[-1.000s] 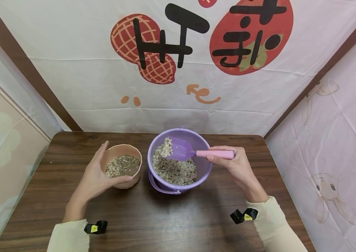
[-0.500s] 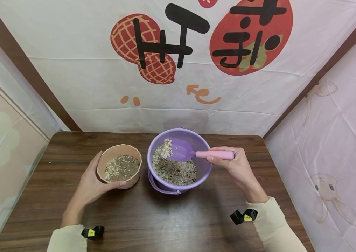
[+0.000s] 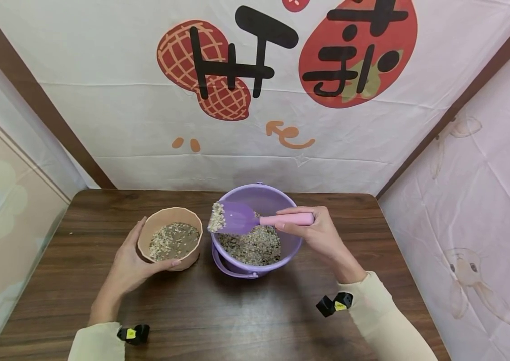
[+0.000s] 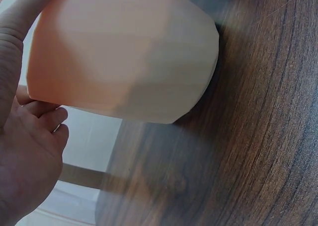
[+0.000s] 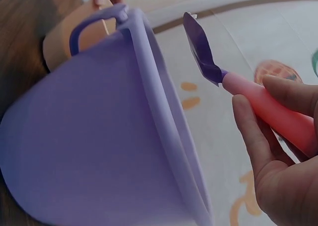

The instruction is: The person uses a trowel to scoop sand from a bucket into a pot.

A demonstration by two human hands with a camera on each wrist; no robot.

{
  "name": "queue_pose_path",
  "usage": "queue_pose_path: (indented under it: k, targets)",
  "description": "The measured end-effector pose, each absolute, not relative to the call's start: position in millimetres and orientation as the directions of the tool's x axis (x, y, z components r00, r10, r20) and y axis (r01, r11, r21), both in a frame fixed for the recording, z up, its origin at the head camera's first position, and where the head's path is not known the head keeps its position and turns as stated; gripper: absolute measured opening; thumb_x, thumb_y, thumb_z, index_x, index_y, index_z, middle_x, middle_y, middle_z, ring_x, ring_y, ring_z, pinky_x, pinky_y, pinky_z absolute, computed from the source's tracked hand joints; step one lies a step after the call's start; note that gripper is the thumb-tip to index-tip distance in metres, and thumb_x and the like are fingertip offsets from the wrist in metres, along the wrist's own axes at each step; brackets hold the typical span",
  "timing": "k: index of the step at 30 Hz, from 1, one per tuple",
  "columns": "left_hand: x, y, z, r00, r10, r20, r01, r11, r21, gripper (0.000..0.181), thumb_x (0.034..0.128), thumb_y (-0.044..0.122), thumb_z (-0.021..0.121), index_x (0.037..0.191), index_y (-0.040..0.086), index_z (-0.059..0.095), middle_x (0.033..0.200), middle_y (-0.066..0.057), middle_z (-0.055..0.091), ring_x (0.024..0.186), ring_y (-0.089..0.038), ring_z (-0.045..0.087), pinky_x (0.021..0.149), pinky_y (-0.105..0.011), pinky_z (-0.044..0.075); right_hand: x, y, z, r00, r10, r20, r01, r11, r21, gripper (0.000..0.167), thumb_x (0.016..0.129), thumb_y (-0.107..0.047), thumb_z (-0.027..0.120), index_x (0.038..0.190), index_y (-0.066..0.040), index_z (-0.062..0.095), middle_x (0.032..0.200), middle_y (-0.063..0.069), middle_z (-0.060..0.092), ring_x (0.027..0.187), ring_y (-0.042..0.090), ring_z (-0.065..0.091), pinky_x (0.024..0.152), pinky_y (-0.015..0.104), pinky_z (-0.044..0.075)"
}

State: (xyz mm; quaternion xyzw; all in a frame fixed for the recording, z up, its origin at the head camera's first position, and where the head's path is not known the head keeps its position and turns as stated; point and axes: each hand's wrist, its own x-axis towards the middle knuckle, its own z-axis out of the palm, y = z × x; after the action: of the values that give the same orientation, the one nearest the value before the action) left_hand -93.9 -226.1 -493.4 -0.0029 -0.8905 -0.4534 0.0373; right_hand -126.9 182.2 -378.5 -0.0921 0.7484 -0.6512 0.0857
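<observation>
My left hand (image 3: 128, 264) holds a peach-coloured faceted flowerpot (image 3: 177, 215) by its left side, the thumb at the near rim and the fingers at the far left. Pale grains and a smooth grey-brown patch cover the pot's inside. In the left wrist view the pot's wall (image 4: 124, 52) fills the top. My right hand (image 3: 319, 231) grips the pink handle of a toy shovel (image 3: 238, 218), its purple blade carrying pale gravel at the tip. The blade hangs over the left rim of a purple bucket (image 3: 279, 198), which holds loose gravel (image 3: 261, 250).
The bucket's handle (image 3: 232, 273) hangs down at its near left side. Pot and bucket stand side by side on a dark wooden table (image 3: 245, 321), a narrow gap between them. A printed cloth (image 3: 137, 125) rises behind the table's back edge.
My left hand has closed in on the pot's side, after hovering around its rim. The right hand has carried the loaded shovel left, from over the bucket's middle to its left rim.
</observation>
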Motion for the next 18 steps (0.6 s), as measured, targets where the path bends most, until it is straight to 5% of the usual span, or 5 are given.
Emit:
queue_pose_path:
  k: [9,18]
  targets:
    - [-94,-226,-494,-0.998,-0.031,0.057,0.027,0.591,0.806,0.135,0.0620,0.040,0.098,0.165,0.016,0.015,0.161,-0.025,0.027,0.140,-0.051,0.033,0.104,-0.072,0.033,-145,141,-377,-0.940,-0.339,0.038,-0.100,0.167,-0.981,0.025,0.082,-0.015,0.086,0.106,-0.009,0.081,0.092,0.006,0.078,0.084,0.019,0.073,0.071,0.029,0.059]
    - [-94,-227,-494,-0.999,-0.037,0.040,0.010,0.596,0.803,0.135,0.0624,0.042,0.098,0.165,0.017,0.014,0.160,-0.026,0.028,0.138,-0.052,0.034,0.103,-0.074,0.033,-160,104,-372,-0.918,-0.396,0.009,-0.088,0.181,-0.979,0.031,0.082,-0.010,0.085,0.110,0.000,0.078,0.092,0.004,0.078,0.093,0.016,0.073,0.080,0.032,0.060]
